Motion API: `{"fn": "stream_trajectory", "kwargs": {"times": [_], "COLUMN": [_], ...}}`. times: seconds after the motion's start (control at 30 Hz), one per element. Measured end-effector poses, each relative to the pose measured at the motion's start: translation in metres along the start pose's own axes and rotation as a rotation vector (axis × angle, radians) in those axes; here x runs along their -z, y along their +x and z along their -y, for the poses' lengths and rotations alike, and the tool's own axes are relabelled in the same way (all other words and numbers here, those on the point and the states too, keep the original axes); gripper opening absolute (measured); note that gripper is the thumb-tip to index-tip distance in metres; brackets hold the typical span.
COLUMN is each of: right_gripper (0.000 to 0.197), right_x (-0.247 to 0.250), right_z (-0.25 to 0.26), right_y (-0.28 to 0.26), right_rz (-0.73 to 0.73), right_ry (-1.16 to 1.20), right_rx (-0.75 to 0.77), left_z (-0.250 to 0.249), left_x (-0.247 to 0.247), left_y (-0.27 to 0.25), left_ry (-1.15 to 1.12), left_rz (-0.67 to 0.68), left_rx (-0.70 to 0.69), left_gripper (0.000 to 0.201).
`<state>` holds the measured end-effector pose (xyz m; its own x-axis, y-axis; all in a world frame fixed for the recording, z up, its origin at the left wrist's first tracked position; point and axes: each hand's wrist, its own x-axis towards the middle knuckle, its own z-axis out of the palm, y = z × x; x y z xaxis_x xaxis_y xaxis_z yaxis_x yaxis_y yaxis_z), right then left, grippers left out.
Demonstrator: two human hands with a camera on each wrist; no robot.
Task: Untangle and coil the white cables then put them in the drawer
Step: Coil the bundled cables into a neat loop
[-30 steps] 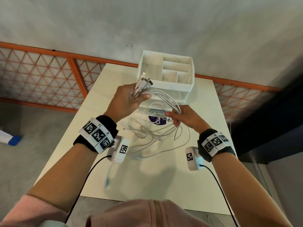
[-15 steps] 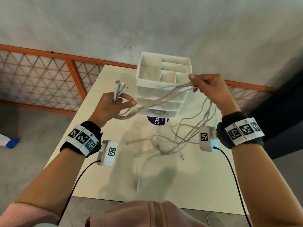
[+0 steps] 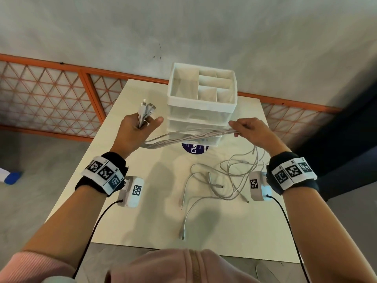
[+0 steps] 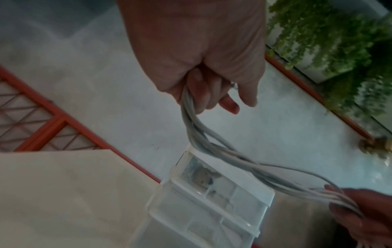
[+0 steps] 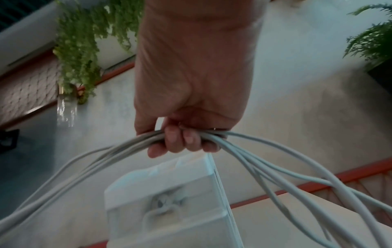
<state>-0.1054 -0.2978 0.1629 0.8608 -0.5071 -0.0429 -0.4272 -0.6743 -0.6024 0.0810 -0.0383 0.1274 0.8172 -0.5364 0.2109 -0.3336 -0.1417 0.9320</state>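
— What does the head view give you?

— The left hand (image 3: 136, 131) grips one end of the white cables (image 3: 187, 135), plug ends sticking up out of the fist. The right hand (image 3: 250, 129) has its fingers curled over the same bundle, stretched between the two hands in front of the drawer unit (image 3: 202, 111) at the far side of the desk (image 3: 155, 211). Past the right hand the loose ends hang down and lie in a tangle on the desk; the right wrist camera covers part of it. How many cables there are I cannot tell. A purple sticker (image 3: 193, 149) is half hidden behind the bundle, its print cut off.

— And the left wrist view?

— Dim and blurred. The left hand (image 4: 203, 55) is closed around the white cables (image 4: 212, 147), which run down to the right hand (image 4: 364, 213) at the frame's edge. The drawer unit (image 4: 212, 201) sits below; its contents are indistinct.

— Right wrist?

— The right hand (image 5: 191, 94) has fingertips (image 5: 174, 139) wrapped over the white cables (image 5: 265, 164), which fan out both ways and leave the frame. The drawer unit (image 5: 169, 204) is beneath, smeared; something pale lies in its top drawer.
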Motion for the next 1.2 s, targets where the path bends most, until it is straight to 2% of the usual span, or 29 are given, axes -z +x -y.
{"fn": "stream_trajectory", "kwargs": {"times": [0.1, 0.23, 0.33, 0.47, 0.53, 0.6, 0.67, 0.77, 0.87, 0.93, 1.0, 1.1, 1.2], "right_gripper": [0.043, 0.049, 0.045, 0.042, 0.042, 0.040, 0.041, 0.043, 0.039, 0.038, 0.037, 0.038, 0.046], "right_x": [-0.012, -0.023, -0.026, -0.024, -0.026, -0.028, -0.030, -0.025, -0.021, -0.022, -0.024, -0.025, -0.023], "right_z": [0.010, 0.037, 0.051, 0.053, 0.053, 0.055, 0.058, 0.053, 0.025, -0.001, -0.019, -0.031, -0.038], "right_y": [-0.002, 0.001, 0.003, 0.004, 0.005, 0.006, 0.004, 0.003, 0.004, 0.003, 0.003, 0.007, 0.010], "right_rz": [0.036, 0.093, 0.108, 0.098, 0.093, 0.086, 0.073, 0.087, 0.153, 0.123, 0.078, 0.018, -0.066], "right_ry": [0.011, 0.024, 0.048, 0.079, 0.077, 0.084, 0.101, 0.163, 0.157, 0.191, 0.173, 0.165, 0.091], "right_rx": [0.035, 0.144, 0.192, 0.208, 0.214, 0.219, 0.215, 0.192, 0.080, -0.009, -0.072, -0.128, -0.122], "left_z": [-0.008, -0.025, -0.030, -0.024, -0.021, -0.019, -0.018, -0.027, -0.037, -0.035, -0.026, -0.012, -0.005], "left_x": [-0.011, -0.042, -0.062, -0.068, -0.072, -0.077, -0.078, -0.072, -0.051, -0.034, -0.023, -0.017, -0.018], "left_y": [-0.002, -0.012, -0.018, -0.020, -0.020, -0.019, -0.018, -0.013, 0.000, 0.011, 0.017, 0.020, 0.017], "left_ry": [0.108, 0.133, 0.118, 0.093, 0.090, 0.107, 0.121, 0.089, -0.005, -0.022, 0.010, 0.000, -0.011], "left_rz": [0.194, 0.381, 0.400, 0.374, 0.369, 0.327, 0.257, 0.161, -0.030, -0.157, -0.208, -0.288, -0.363], "left_rx": [-0.024, -0.044, -0.081, -0.050, -0.019, 0.002, 0.004, -0.059, -0.116, -0.128, -0.125, -0.070, -0.035], "left_gripper": [0.022, 0.039, 0.020, 0.023, 0.032, 0.039, 0.028, 0.023, 0.020, 0.026, 0.039, 0.035, 0.034]}}
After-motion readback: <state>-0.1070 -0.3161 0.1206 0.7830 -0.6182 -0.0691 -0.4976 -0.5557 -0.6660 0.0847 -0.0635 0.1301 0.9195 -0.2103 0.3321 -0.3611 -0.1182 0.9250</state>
